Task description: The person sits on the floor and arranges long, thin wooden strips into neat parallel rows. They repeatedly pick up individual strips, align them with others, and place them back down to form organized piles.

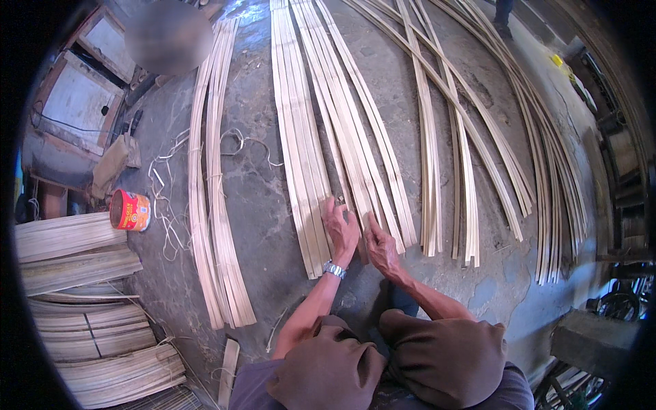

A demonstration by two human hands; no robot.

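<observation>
Long pale bamboo strips [301, 157] lie side by side on the floor in front of me, running away toward the far end. Over the near part of the middle strips is my left hand [342, 231], a metal watch [335, 269] on its wrist. Its fingers are curled at a narrow bamboo strip [339, 162], beside a small dark spot. Close by on the right, my right hand [384, 250] has thumb and fingers pressed together at the near end of a bamboo strip [360, 188]. Its fingertips partly hide that end.
More bamboo strips [212, 171] lie to the left, with crossing strips [427, 157] to the right. A red tub [130, 210] stands by stacked slat bundles [82, 273]. Thin curled shavings [164, 198] litter the floor. A grey block [594, 336] is at lower right.
</observation>
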